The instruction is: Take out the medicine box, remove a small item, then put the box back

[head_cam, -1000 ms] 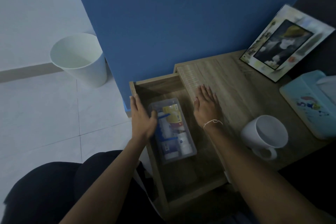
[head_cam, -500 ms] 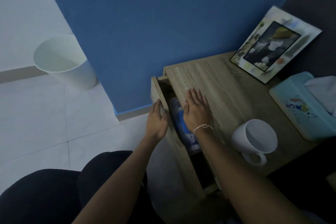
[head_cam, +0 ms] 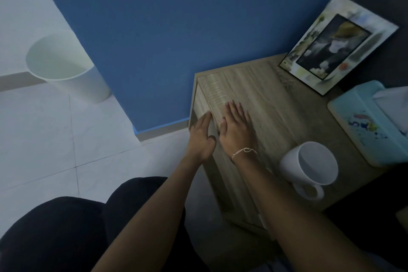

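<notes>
The wooden bedside cabinet [head_cam: 276,99] stands against the blue wall, and its drawer front [head_cam: 199,104] sits flush with the cabinet's side. The medicine box is hidden inside. My left hand [head_cam: 199,137] lies flat against the drawer front, fingers straight and together, holding nothing. My right hand [head_cam: 237,128] rests palm down on the cabinet top near its left edge, fingers spread, a thin string bracelet on the wrist.
A white mug [head_cam: 311,168] stands on the cabinet top by my right forearm. A framed picture [head_cam: 337,44] leans at the back right, and a pale blue tissue box [head_cam: 373,123] sits at the right edge. A white bin [head_cam: 64,66] stands on the tiled floor at left.
The drawer, wide open with the clear medicine box showing, has slid fully into the cabinet under my left hand. My right hand stayed on the cabinet top.
</notes>
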`<action>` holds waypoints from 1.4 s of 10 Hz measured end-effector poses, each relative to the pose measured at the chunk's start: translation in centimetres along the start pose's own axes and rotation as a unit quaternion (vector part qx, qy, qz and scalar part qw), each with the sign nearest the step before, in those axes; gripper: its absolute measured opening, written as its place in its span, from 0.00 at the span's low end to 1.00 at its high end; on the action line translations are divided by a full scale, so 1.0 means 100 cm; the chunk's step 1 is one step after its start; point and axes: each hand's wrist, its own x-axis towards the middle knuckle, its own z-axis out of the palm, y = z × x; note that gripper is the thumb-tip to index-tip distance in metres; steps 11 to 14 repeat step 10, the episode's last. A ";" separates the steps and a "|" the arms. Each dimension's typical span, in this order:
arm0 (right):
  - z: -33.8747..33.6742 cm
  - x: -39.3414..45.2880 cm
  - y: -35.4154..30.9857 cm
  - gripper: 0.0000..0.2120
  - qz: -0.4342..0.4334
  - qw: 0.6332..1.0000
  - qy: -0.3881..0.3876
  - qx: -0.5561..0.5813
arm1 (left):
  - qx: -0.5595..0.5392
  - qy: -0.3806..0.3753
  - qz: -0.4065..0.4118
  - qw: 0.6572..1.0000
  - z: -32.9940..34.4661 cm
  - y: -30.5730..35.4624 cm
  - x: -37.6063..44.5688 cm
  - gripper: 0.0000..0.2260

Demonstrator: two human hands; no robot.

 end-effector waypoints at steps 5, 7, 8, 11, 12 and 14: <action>-0.006 -0.002 -0.003 0.22 0.026 0.999 0.026 0.035 | 0.212 0.033 0.051 0.975 -0.031 -0.035 -0.005 0.22; -0.014 0.004 -0.022 0.24 0.068 0.997 -0.018 -0.002 | 0.308 -0.078 0.041 0.947 -0.092 -0.017 -0.003 0.23; -0.037 0.022 -0.046 0.22 0.125 0.974 -0.176 -0.064 | 0.331 -0.082 0.023 0.940 -0.134 0.015 -0.014 0.23; -0.136 0.037 -0.143 0.22 0.092 0.952 -0.285 -0.065 | 0.334 -0.114 -0.033 0.935 -0.234 0.107 -0.057 0.21; -0.136 0.037 -0.143 0.22 0.092 0.952 -0.285 -0.065 | 0.334 -0.114 -0.033 0.935 -0.234 0.107 -0.057 0.21; -0.136 0.037 -0.143 0.22 0.092 0.952 -0.285 -0.065 | 0.334 -0.114 -0.033 0.935 -0.234 0.107 -0.057 0.21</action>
